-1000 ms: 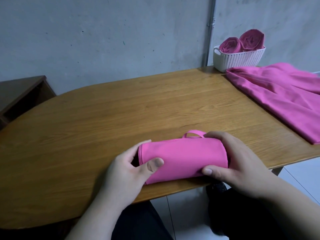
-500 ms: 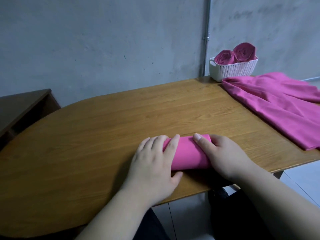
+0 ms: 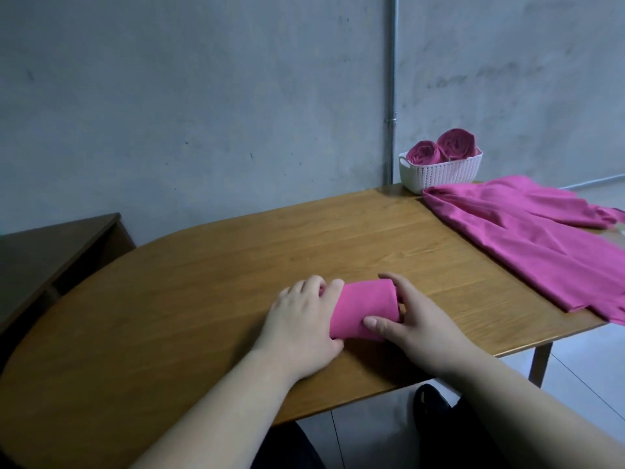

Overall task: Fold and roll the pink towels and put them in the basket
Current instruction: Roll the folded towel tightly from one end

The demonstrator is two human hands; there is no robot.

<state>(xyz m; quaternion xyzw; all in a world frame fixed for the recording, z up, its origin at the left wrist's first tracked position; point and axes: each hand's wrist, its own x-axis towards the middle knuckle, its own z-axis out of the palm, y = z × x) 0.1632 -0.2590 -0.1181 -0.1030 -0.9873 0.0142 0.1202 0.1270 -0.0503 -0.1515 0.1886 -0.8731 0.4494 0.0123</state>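
A rolled pink towel (image 3: pixel 363 308) lies on the wooden table (image 3: pixel 220 272) near its front edge. My left hand (image 3: pixel 301 328) grips the roll's left end, fingers curled over the top. My right hand (image 3: pixel 411 319) holds the right end, thumb on the near side and fingers round the far side. A white basket (image 3: pixel 443 170) stands at the table's back right corner with two rolled pink towels (image 3: pixel 439 151) upright in it. Loose pink towels (image 3: pixel 541 238) lie spread on the right of the table, just in front of the basket.
A grey concrete wall with a vertical pipe (image 3: pixel 391 96) runs behind the table. A dark wooden shelf unit (image 3: pixel 50 252) stands to the left. The table's front edge is close to my body, with tiled floor below on the right.
The folded towel has been rolled away from me into a tight roll. Both hands moved forward with it, and my view lifted and turned so the basket sits lower.
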